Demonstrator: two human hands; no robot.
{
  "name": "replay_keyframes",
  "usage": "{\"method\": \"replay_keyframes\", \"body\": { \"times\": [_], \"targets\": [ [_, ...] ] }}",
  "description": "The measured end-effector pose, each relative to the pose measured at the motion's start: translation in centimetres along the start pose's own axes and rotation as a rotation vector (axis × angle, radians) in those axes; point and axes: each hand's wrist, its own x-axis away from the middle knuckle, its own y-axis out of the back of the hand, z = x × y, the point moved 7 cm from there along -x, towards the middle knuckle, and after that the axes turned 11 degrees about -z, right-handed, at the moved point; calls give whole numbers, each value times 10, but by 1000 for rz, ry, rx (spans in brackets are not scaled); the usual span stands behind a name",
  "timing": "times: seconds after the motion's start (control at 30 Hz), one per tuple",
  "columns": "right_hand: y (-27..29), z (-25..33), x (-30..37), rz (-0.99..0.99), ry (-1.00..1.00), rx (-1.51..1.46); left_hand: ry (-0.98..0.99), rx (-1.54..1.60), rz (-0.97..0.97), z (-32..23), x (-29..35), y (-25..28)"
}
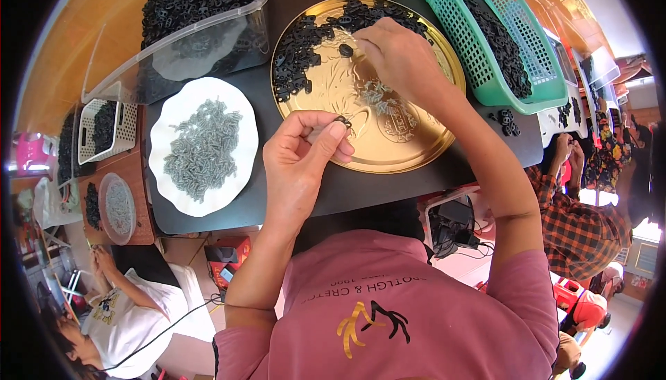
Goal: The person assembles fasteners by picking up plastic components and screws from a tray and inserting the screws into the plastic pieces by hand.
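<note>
My left hand (300,154) is closed in a pinch, with a small black plastic part (343,122) between thumb and fingertips, over the near left of a round golden tray (312,113). My right hand (406,57) reaches across the tray with its fingers bent downward. Its fingertips are blurred and partly hidden, so I cannot see whether they hold anything. Close to them lies an oval black part (345,50). Many black plastic parts (297,54) line the tray's far and left rim. A small heap of thin, silvery-grey pieces (377,97) lies below my right hand.
Left of the tray stands a white scalloped plate (163,165) heaped with silvery-grey pieces. Behind it, a clear bin (201,47) holds black parts. A green basket (551,89) with black parts stands at right. Loose black parts (508,123) lie nearby. Other people (128,311) sit on both sides.
</note>
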Motion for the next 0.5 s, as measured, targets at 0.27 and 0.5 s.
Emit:
{"method": "replay_keyframes", "body": {
  "times": [0.27, 0.5],
  "targets": [
    [-34, -4, -10, 192, -199, 51, 21, 56, -11, 1, 2, 0],
    [-30, -21, 3, 198, -430, -335, -1, 105, -24, -1, 0, 0]
  ]
}}
